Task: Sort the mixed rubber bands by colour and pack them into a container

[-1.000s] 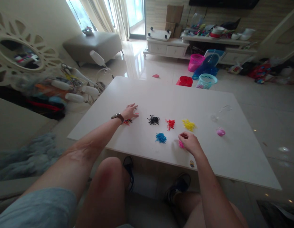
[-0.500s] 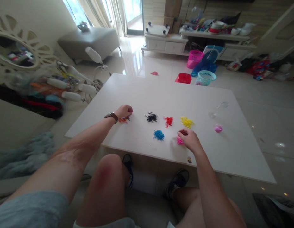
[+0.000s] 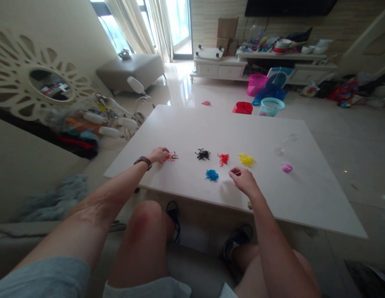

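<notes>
My left hand (image 3: 158, 155) reaches down to a mixed pile of small thin coloured strips (image 3: 171, 157); its fingers are curled together over the left side, and what they grip is hidden. My right hand (image 3: 244, 180), fingers pinched, hovers over a pink pile (image 3: 235, 184) that it mostly covers; anything in the pinch is too small to name. Between the hands lie piles of similar strips: black (image 3: 203, 155), blue (image 3: 212, 175) and red (image 3: 223, 159). A yellow pile (image 3: 246, 159) lies beyond my right hand.
The piles lie on a white table (image 3: 186, 128). To the right are a pink bundle (image 3: 287, 167) and a clear plastic item (image 3: 279, 150). A small sticker (image 3: 250, 205) is at the near edge. Red (image 3: 243, 108) and turquoise baskets (image 3: 271, 106) stand beyond the far edge.
My left hand has shifted left on the mixed pile, uncovering more of it. My right hand has moved slightly left relative to the piles, still pinched. The camera view has tilted up.
</notes>
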